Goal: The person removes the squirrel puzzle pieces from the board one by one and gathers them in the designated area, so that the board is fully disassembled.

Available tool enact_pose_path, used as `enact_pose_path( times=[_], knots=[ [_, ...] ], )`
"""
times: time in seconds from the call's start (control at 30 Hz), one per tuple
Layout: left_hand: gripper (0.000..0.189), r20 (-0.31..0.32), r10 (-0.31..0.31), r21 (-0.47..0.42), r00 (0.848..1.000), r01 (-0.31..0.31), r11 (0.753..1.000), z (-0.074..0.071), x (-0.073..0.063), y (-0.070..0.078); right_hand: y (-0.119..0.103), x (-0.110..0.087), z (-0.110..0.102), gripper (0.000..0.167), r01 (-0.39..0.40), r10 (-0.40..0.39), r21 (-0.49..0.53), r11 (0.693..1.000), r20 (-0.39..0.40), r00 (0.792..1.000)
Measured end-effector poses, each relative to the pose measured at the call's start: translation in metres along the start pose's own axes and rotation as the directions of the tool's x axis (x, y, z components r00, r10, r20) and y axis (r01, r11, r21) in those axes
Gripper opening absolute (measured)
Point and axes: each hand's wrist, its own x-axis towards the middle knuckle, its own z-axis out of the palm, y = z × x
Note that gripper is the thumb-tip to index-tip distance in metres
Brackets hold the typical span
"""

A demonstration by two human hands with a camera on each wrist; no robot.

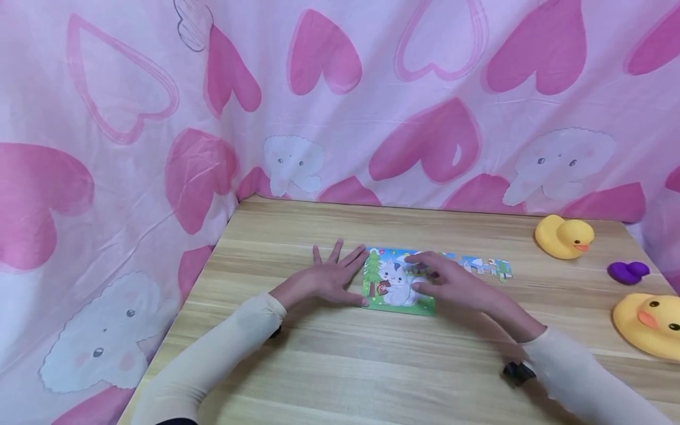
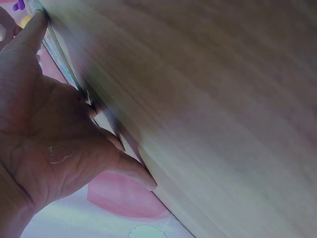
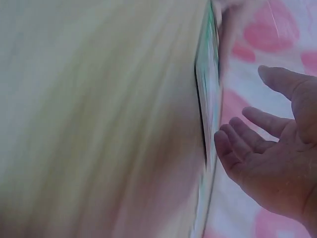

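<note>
A jigsaw puzzle [image 1: 395,286] with a white squirrel, a green tree and blue sky lies flat on the wooden table, its right part hidden behind my right hand. My left hand [image 1: 332,280] is spread on the table at the puzzle's left side, with the thumb and a fingertip at its edge. Over the puzzle's right side hovers my right hand [image 1: 451,282], fingers loosely bent, nothing between them; the right wrist view shows the same hand [image 3: 277,148] raised above the board. Loose puzzle pieces [image 1: 486,267] lie just right of the puzzle.
Along the table's right side sit a yellow rubber duck [image 1: 564,237], a small purple duck [image 1: 628,272] and a bigger yellow duck [image 1: 650,324]. A pink curtain [image 1: 340,118] with hearts hangs behind and left of the wooden table [image 1: 340,366].
</note>
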Motion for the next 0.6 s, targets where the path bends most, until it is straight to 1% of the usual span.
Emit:
enact_pose_path(
  times=[0.07, 0.17, 0.3, 0.4, 0.5, 0.6],
  knots=[
    [0.116, 0.0, 0.003, 0.004, 1.0, -0.003, 1.0, 0.0, 0.001, 0.0, -0.008, 0.006, 0.009, 0.059, 0.002, -0.003, 0.016, 1.0, 0.041, 0.999],
    [0.116, 0.0, 0.009, 0.006, 1.0, -0.009, 1.0, 0.0, 0.001, 0.0, -0.019, 0.014, 0.021, 0.059, 0.018, -0.019, 0.014, 1.0, 0.076, 0.997],
    [0.116, 0.001, 0.01, 0.006, 1.0, -0.01, 1.0, 0.0, 0.0, -0.001, -0.029, 0.023, 0.031, 0.062, 0.045, -0.044, -0.01, 0.999, 0.085, 0.995],
    [0.117, 0.003, 0.009, 0.004, 1.0, -0.009, 1.0, -0.001, 0.0, 0.0, -0.033, 0.028, 0.037, 0.063, 0.044, -0.043, -0.015, 0.999, 0.097, 0.994],
    [0.116, 0.005, 0.011, 0.002, 1.0, -0.011, 1.0, -0.001, 0.0, 0.0, -0.035, 0.033, 0.041, 0.063, 0.037, -0.032, -0.052, 0.998, 0.099, 0.995],
    [0.116, 0.005, 0.007, 0.0, 1.0, -0.007, 1.0, -0.001, 0.0, 0.0, -0.037, 0.038, 0.046, 0.063, 0.037, -0.029, -0.105, 0.994, 0.074, 0.997]
  ],
)
